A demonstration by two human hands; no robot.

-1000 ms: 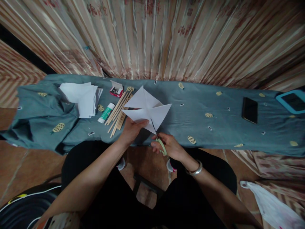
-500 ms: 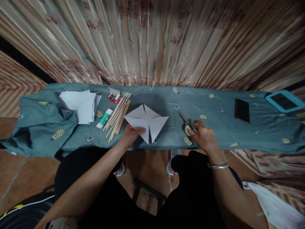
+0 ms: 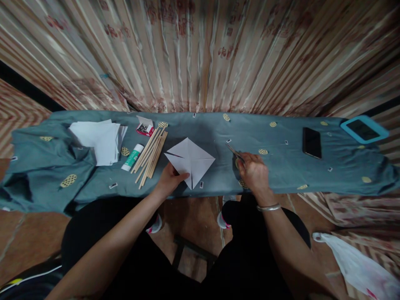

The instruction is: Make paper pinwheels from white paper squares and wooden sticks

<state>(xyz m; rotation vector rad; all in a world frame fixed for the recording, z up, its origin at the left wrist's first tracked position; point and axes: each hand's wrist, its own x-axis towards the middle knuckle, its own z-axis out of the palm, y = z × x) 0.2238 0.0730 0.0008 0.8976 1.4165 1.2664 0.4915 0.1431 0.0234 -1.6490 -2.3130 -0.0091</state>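
1. Taking 12 o'clock as towards the pleated curtain (image 3: 187, 62), I see a square of white paper (image 3: 195, 160) near the middle of the cloth-covered desk (image 3: 284, 173), one corner pointing at 6 o'clock. Slits run into it from its 6 and 9 o'clock corners.
2. The left hand (image 3: 170, 179) pinches that square at its 7 o'clock edge, thumb on top, the other fingers mostly hidden beneath.
3. Over at 3 o'clock from the paper, well apart from it, the right hand (image 3: 254, 171) is closed around the handles of the scissors (image 3: 234, 151). Their blades point to about 10 o'clock; I can't tell whether they touch the cloth.
4. A bundle of wooden sticks (image 3: 153, 157) lies at the paper's 9 o'clock, with a glue stick (image 3: 133, 157) just beyond.
5. At 10 o'clock sits a small open red box (image 3: 143, 132) of metal bits.
6. Further out, between 9 and 10, is a paper stack (image 3: 106, 143).
7. Towards 3 o'clock lies a dark phone (image 3: 311, 143).
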